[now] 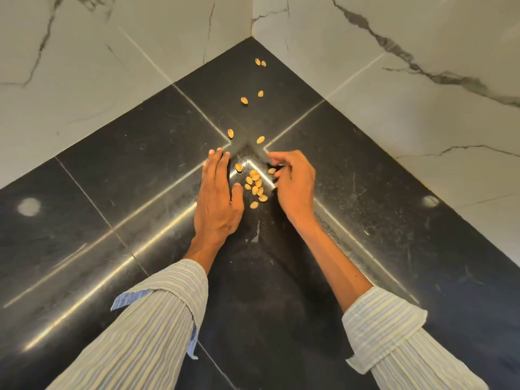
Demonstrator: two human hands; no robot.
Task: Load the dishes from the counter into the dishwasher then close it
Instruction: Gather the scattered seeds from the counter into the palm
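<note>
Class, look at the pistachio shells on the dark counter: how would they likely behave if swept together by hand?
The pistachio shells look small, thin and hollow, so probably light and easily scattered. The counter is glossy, so they would likely slide. Their curved halves may rock or spin.

A black polished stone surface [126, 170] fills the lower and middle frame, narrowing to a corner at upper centre and crossed by pale seams. White marble-look wall tiles [394, 94] with grey veins rise at upper left and upper right. Pistachio shells [255, 183] lie clustered at centre; looser shells [244, 100] trail up toward the corner.
</note>
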